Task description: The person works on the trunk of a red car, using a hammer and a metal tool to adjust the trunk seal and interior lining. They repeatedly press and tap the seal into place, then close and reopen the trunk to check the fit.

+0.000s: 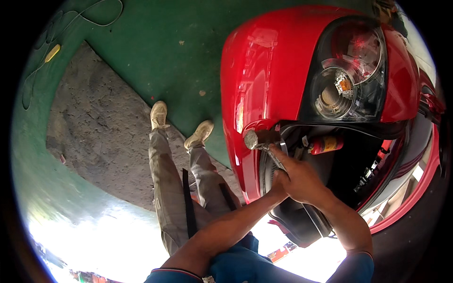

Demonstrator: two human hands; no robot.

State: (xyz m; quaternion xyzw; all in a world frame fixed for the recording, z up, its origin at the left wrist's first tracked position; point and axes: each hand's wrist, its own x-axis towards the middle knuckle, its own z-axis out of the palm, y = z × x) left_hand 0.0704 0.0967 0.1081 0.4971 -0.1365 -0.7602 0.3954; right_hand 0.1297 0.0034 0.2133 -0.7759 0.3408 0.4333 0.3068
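My right hand (306, 181) is closed around the handle of a hammer (255, 139), its index finger lying along the handle. The worn, round hammer head is at the corner of a red car body panel (250, 85), beside the rim of an opening; I cannot tell whether it touches. Close against the right hand, my left hand (279, 183) sits at the black-sealed edge of that opening. Its fingers are mostly hidden, so what it holds does not show. Just beyond the opening is a large clear-lensed lamp (347, 70).
Inside the dark opening lies a small red fire extinguisher (325, 144). A rough grey mat (94, 122) covers part of the green floor (170, 52) under my feet. At far left a thin cable (96, 23) lies by a yellow-handled object (52, 53).
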